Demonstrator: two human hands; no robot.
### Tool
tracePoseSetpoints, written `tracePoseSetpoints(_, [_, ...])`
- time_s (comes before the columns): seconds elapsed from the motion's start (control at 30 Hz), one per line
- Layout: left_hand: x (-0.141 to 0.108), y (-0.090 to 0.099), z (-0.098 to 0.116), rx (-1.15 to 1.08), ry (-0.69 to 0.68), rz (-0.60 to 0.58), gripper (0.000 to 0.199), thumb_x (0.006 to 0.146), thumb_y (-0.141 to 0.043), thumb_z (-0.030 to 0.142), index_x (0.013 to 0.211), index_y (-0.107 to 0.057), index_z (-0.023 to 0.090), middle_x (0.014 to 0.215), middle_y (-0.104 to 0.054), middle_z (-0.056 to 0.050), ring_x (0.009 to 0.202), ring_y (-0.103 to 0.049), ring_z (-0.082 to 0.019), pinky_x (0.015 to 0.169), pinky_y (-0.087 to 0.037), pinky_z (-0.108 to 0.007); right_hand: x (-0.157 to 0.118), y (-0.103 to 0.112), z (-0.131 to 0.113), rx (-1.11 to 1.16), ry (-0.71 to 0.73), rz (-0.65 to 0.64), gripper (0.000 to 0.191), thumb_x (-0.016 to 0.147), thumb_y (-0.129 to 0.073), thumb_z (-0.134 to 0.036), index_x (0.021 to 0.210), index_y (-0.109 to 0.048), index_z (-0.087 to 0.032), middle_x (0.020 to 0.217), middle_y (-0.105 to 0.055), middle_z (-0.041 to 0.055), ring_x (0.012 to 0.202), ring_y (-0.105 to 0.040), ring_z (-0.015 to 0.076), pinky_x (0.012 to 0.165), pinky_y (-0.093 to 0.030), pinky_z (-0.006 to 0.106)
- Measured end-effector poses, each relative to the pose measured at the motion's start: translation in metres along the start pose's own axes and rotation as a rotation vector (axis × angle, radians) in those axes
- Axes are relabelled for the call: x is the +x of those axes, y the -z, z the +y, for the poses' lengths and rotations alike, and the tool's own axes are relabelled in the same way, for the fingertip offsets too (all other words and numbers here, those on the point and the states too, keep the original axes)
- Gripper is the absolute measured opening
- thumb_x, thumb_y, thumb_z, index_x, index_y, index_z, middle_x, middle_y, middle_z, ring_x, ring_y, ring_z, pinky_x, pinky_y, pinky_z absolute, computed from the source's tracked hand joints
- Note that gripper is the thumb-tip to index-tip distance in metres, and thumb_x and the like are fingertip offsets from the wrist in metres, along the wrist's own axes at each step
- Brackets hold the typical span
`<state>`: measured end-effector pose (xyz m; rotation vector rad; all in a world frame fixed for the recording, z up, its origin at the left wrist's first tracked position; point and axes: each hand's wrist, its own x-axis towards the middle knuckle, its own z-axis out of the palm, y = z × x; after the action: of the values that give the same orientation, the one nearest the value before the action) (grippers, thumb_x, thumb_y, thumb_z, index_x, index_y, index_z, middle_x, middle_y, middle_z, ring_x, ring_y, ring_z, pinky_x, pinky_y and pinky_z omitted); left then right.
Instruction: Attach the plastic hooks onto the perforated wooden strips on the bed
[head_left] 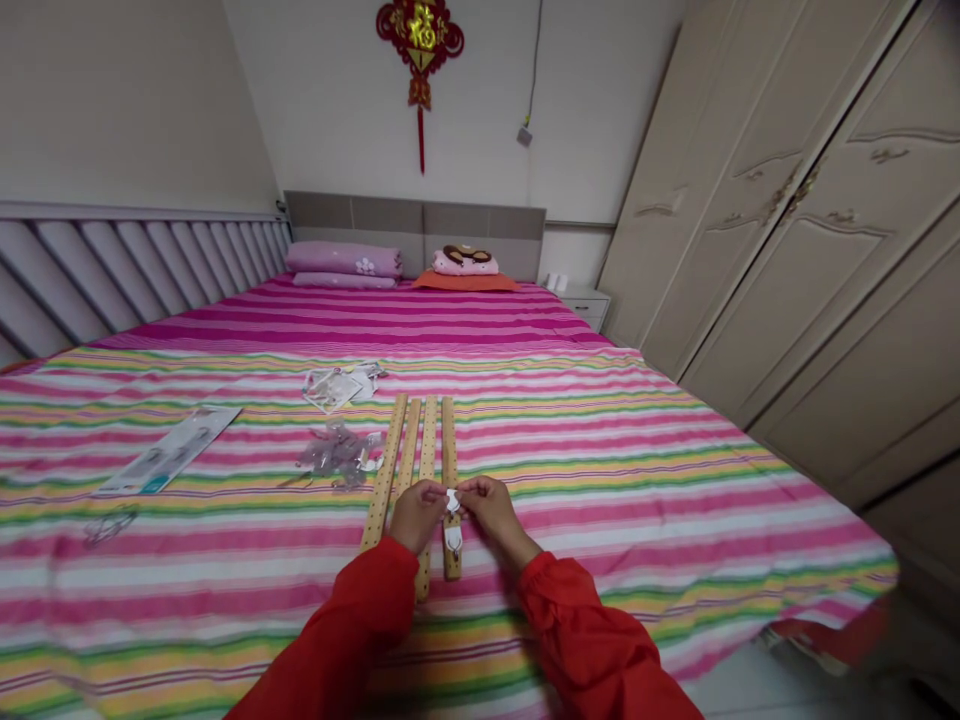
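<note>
My left hand (420, 513) and my right hand (491, 510) meet over the rightmost wooden strip (449, 440). Fingertips of both pinch a small white piece (452, 500) from its two sides; its exact kind is too small to make out. Just below it, a white tab (453, 540) with a thin ring lies on the near end of the same strip. To the left lie more long wooden strips with rows of holes, one of them a perforated strip (427, 440) partly covered by my left hand. Red sleeves cover both forearms.
Small clear plastic bags (341, 452) lie left of the strips, with cards (334, 387) beyond them. Farther left are a long packaged card (172, 450) and a thin wire-like bundle (111, 523). Everything rests on a striped bedspread (247, 560); a wardrobe (787, 230) stands right.
</note>
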<state>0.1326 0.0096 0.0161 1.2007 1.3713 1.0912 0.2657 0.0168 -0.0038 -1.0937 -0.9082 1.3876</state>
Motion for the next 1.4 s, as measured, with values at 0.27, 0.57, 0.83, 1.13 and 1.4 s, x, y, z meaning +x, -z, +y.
tracePoseSetpoints(0.27, [0.000, -0.003, 0.001, 0.258, -0.082, 0.065, 0.006, 0.064, -0.057, 0.016, 0.067, -0.061, 0.017, 0.063, -0.064, 0.001, 0.060, -0.061, -0.013, 0.059, -0.047, -0.023, 0.004, 0.001, 0.007, -0.141, 0.072, 0.040, 0.012, 0.053, -0.070, -0.026, 0.058, -0.065, -0.017, 0.048, -0.059, -0.0030, 0.042, -0.050, 0.0112, 0.045, -0.040, 0.024])
tracePoseSetpoints(0.57, [-0.003, -0.007, 0.003, 0.372, -0.113, 0.081, 0.009, 0.068, -0.055, 0.010, 0.070, -0.061, 0.017, 0.066, -0.065, 0.000, 0.061, -0.061, -0.012, 0.061, -0.047, -0.022, 0.012, 0.003, 0.013, -0.223, 0.092, 0.079, 0.010, 0.052, -0.069, -0.023, 0.059, -0.067, -0.016, 0.054, -0.064, -0.0004, 0.054, -0.057, 0.0154, 0.052, -0.043, 0.026])
tracePoseSetpoints(0.83, [-0.004, -0.009, 0.001, 0.388, -0.167, 0.096, 0.009, 0.066, -0.056, 0.009, 0.066, -0.060, 0.017, 0.063, -0.062, 0.000, 0.058, -0.059, -0.013, 0.059, -0.046, -0.023, 0.011, 0.003, 0.014, -0.245, 0.101, 0.088, 0.006, 0.053, -0.068, -0.022, 0.057, -0.067, -0.018, 0.055, -0.065, -0.0002, 0.056, -0.058, 0.0166, 0.055, -0.045, 0.028])
tracePoseSetpoints(1.13, [0.001, -0.008, -0.011, 0.451, -0.219, 0.078, 0.010, 0.068, -0.055, 0.008, 0.070, -0.061, 0.015, 0.068, -0.062, -0.002, 0.063, -0.057, -0.013, 0.064, -0.045, -0.025, 0.008, 0.001, 0.011, -0.232, 0.100, 0.079, 0.005, 0.053, -0.069, -0.022, 0.056, -0.066, -0.019, 0.053, -0.064, -0.0011, 0.054, -0.057, 0.0161, 0.055, -0.045, 0.028])
tracePoseSetpoints(1.4, [-0.007, -0.001, -0.009, 0.638, -0.443, 0.028, 0.027, 0.078, -0.045, 0.008, 0.089, -0.069, 0.016, 0.083, -0.062, -0.007, 0.084, -0.058, -0.018, 0.080, -0.047, -0.031, 0.007, 0.004, 0.015, -0.142, 0.087, 0.055, 0.016, 0.058, -0.069, -0.033, 0.060, -0.065, -0.017, 0.052, -0.061, -0.0022, 0.049, -0.052, 0.0128, 0.050, -0.042, 0.026])
